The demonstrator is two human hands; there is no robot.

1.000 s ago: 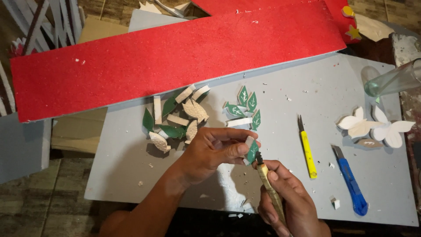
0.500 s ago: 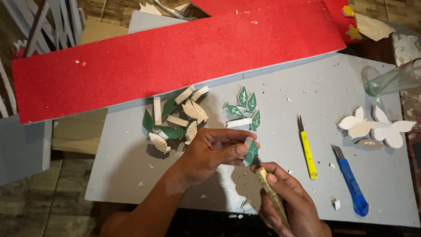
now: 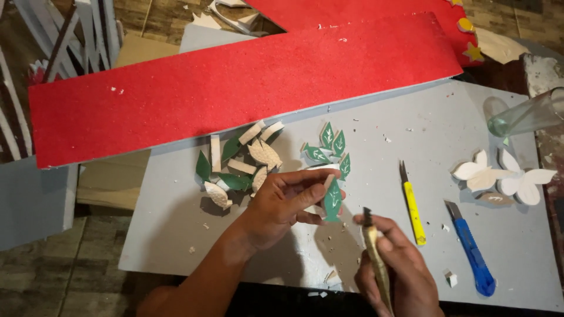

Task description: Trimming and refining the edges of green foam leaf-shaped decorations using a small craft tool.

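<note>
Grey board table (image 3: 194, 235), dusty with white scraps. Long red glitter-faced board (image 3: 235, 76) lies across the far edge, overhanging the left side. Pile of green and beige leaf cutouts (image 3: 235, 167) near the middle, small cluster of green leaves (image 3: 329, 147) just right of it. Yellow utility knife (image 3: 412, 205) right of centre, blue utility knife (image 3: 470, 249) beside it toward the near right corner. White petal cutouts (image 3: 499, 179) by the right edge; clear glass (image 3: 529, 117) at the far right corner.
</note>
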